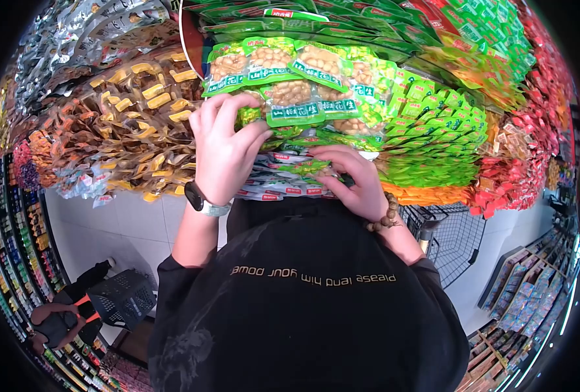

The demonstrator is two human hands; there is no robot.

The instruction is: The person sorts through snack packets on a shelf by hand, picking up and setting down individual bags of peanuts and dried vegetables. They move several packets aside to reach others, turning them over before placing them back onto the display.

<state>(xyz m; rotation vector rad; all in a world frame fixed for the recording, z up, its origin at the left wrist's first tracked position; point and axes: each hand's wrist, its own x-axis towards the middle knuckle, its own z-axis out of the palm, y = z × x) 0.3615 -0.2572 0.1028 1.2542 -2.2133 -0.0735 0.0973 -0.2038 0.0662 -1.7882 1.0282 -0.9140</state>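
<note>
Green packet (248, 115) | inside curled left grip (223, 147), can't tell if pinched | right grip (360, 178) pinching second packet (310, 167)

One head-worn, strongly curved wide view looks forward and steeply down: the wearer's black shirt (309, 326) lies nearest at six o'clock, left grip (226, 140) and right grip (356, 179) just beyond near the dial's centre, green packets (296, 98) towards twelve, shelving (5, 219) far off at nine.
</note>
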